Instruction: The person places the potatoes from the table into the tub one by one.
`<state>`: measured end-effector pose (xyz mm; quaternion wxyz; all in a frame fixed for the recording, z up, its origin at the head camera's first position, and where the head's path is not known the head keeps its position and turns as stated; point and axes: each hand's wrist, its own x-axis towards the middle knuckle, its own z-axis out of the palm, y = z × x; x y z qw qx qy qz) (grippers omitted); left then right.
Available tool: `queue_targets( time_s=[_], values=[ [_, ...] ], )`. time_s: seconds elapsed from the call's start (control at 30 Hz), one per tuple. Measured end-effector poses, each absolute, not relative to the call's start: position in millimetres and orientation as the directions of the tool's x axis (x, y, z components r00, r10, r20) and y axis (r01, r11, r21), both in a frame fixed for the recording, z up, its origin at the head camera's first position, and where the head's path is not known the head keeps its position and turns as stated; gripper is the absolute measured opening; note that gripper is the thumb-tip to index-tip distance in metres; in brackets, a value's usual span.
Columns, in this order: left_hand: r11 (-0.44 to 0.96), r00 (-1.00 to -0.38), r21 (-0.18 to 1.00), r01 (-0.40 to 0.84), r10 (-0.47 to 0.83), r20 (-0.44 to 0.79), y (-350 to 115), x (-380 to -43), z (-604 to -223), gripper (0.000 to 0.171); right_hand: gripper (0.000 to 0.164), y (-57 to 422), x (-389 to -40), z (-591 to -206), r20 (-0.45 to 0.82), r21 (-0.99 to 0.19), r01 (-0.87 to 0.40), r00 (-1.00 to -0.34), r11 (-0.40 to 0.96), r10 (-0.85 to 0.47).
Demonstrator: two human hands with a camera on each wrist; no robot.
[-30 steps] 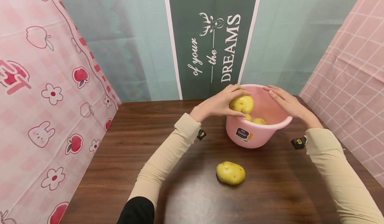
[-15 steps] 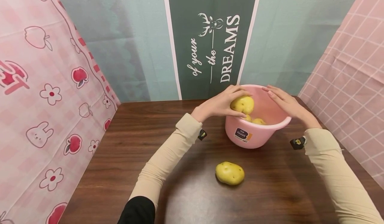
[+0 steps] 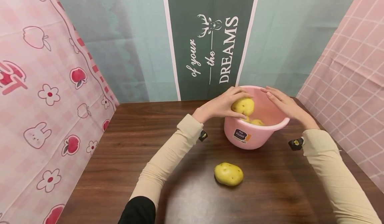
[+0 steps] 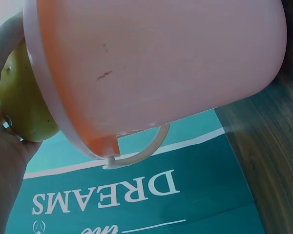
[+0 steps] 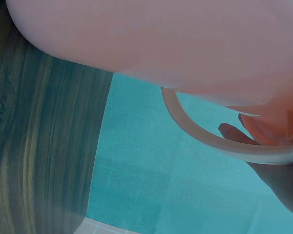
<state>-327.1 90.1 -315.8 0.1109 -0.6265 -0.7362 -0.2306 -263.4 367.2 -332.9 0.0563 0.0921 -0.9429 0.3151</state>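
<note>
A pink plastic bucket (image 3: 247,142) stands on the table at the right in the head view. My left hand (image 3: 220,104) holds a yellow potato (image 3: 243,106) at the bucket's left rim, thumb in front and fingers over the top. In the left wrist view this potato (image 4: 27,100) sits between my palm and the rim. Lower inside the bucket, more potatoes (image 3: 257,122) show in part; how many is hidden. My right hand (image 3: 285,104) grips the right rim. In the right wrist view, fingertips (image 5: 232,132) show past the bucket's curved handle (image 5: 195,131).
Another potato (image 3: 228,174) lies on the dark wooden table (image 3: 129,150), in front of the bucket. A printed green cloth (image 3: 207,50) hangs behind the table's back edge. Pink patterned cloths stand along the left (image 3: 60,117) and right (image 3: 339,84) sides.
The head view has shifted slightly, so the whole scene sits a little further left. Both hands keep their places at the bucket, with the potato still in my left hand.
</note>
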Motion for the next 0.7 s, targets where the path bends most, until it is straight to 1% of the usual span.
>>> queue_targets(
  time_s=[0.23, 0.37, 0.7],
  values=[
    [0.124, -0.194, 0.183, 0.975, 0.877, 0.439, 93.8, -328.5, -317.6, 0.075, 0.049, 367.5, -264.4, -334.1, 0.181, -0.584, -0.231, -0.972, 0.778, -0.152],
    [0.135, -0.202, 0.182, 0.974, 0.882, 0.427, 94.1, -328.1, -317.6, 0.074, 0.049, 367.5, -264.7, -334.7, 0.176, -0.587, -0.225, -0.973, 0.778, -0.148],
    [0.127, -0.194, 0.183, 0.975, 0.887, 0.419, 93.9, -328.9, -317.1, 0.074, 0.051, 368.8, -266.9, -335.1, 0.171, -0.593, -0.217, -0.975, 0.776, -0.142]
  ],
)
